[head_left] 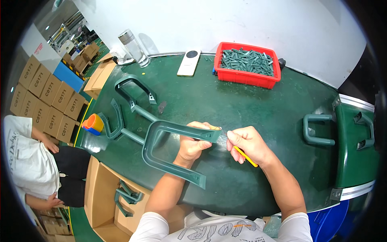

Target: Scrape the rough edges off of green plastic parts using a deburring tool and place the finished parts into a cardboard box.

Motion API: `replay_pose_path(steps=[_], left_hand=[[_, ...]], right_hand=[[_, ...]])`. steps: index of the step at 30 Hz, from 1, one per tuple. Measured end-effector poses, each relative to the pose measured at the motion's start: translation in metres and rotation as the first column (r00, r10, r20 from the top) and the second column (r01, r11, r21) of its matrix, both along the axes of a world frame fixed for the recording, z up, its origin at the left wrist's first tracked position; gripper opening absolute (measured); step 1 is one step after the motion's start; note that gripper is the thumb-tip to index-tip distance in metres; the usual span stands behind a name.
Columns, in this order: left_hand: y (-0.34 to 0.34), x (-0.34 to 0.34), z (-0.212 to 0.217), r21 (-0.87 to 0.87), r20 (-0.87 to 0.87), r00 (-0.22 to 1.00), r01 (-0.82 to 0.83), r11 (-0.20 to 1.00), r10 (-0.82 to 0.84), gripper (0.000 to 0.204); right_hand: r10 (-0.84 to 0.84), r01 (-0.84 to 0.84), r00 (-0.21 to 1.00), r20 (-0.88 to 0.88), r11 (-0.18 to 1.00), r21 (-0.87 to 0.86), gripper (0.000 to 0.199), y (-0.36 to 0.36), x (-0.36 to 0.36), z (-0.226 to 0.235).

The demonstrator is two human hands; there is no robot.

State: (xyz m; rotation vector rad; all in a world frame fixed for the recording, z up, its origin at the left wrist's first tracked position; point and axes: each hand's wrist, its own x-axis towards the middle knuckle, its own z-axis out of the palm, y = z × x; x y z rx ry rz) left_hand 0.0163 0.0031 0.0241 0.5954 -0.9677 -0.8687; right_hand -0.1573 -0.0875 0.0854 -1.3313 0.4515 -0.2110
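Observation:
My left hand (192,147) is closed round one arm of a green U-shaped plastic handle (150,146), near that arm's end. The handle's other arm points toward me, above the table. A small yellowish patch shows at the left fingertips; I cannot make out what it is. Just right of the handle's end, my right hand (249,146) is closed on a slim yellow-handled tool (246,157). The tool's handle sticks out below the fingers; its working tip is hidden. More green U-shaped handles (119,89) lie to the left, behind the held one.
A red bin (248,79) of small green pieces stands at the back, beside a phone (189,63) and a glass bottle (135,48). An orange-and-blue tape roll (93,124) sits left. More handles (318,129) lie right. A cardboard box (102,193) and another person (36,161) are at left.

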Motion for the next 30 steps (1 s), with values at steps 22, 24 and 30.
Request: replay_pose_path(steps=[22,24,30], left_hand=[[-0.002,-0.004,-0.014,0.157,0.339,0.936,-0.159,0.975,0.098,0.029],[-0.003,-0.009,-0.015,0.159,0.296,0.950,-0.147,0.976,0.095,0.029],[-0.007,-0.011,-0.019,0.139,0.316,0.940,-0.178,0.974,0.127,0.030]], right_hand=[[-0.381,0.379,0.924,-0.029,0.923,-0.070,0.029,0.006,0.018,-0.022],[-0.441,0.438,0.897,-0.027,0.895,-0.086,0.029,0.005,0.018,-0.028],[-0.473,0.473,0.881,0.003,0.881,-0.030,0.030,0.004,0.017,-0.033]])
